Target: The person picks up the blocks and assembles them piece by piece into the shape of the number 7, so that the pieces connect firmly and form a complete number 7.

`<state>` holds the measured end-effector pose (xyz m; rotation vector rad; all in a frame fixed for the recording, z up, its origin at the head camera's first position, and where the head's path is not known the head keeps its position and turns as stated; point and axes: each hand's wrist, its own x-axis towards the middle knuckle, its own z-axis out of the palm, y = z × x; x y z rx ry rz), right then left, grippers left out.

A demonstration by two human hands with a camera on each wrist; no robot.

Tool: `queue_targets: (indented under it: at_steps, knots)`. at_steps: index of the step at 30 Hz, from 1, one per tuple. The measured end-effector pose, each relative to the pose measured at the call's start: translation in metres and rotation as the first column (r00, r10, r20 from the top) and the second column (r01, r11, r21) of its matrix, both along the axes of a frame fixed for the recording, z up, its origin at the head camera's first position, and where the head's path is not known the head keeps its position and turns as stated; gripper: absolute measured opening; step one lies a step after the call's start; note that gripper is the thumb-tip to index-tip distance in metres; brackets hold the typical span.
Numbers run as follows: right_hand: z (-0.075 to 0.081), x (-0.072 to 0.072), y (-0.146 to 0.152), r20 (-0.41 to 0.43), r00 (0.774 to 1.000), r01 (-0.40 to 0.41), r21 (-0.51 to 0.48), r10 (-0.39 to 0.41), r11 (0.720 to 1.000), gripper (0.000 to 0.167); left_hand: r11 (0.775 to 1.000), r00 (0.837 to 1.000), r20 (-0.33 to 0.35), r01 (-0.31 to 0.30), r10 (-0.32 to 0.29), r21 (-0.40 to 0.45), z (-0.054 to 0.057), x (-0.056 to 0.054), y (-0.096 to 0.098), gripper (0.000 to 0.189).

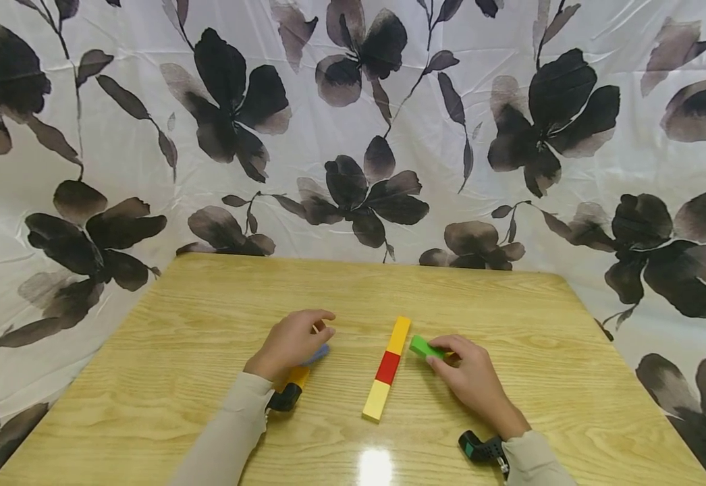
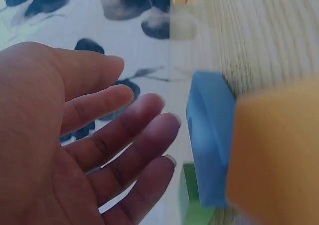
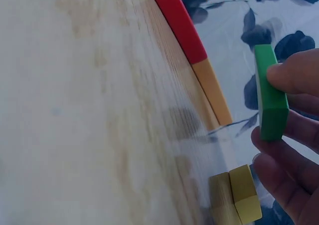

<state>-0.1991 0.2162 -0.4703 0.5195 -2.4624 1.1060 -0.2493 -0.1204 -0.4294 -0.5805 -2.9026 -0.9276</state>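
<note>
My right hand [image 1: 471,378] pinches a green block [image 1: 426,347] between thumb and fingers, just right of a row of blocks. The right wrist view shows the green block [image 3: 271,98] held at its sides. That row runs away from me: a pale yellow block [image 1: 376,401] nearest, a red block [image 1: 388,368] in the middle, an orange-yellow block [image 1: 399,335] at the far end. To the left, my left hand [image 1: 289,344] hovers with loosely bent fingers and holds nothing. Below it lie a blue block [image 1: 318,354] and an orange block [image 1: 297,378], partly covered by hand and wrist.
Two yellowish blocks [image 3: 244,195] sit side by side low in the right wrist view. Beyond the blue block, a green block [image 2: 193,195] shows in the left wrist view. The wooden table [image 1: 480,297] ends at a flower-patterned cloth [image 1: 389,121].
</note>
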Motion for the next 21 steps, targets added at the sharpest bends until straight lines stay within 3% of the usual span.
queue_targets:
  at_steps: [21]
  knots:
    - [0.001,-0.015,-0.004,0.083,0.995,0.061,-0.147,-0.049,0.987,0.024,0.995,0.999,-0.032,-0.032,0.035,0.097,-0.014,-0.007,-0.038,0.034]
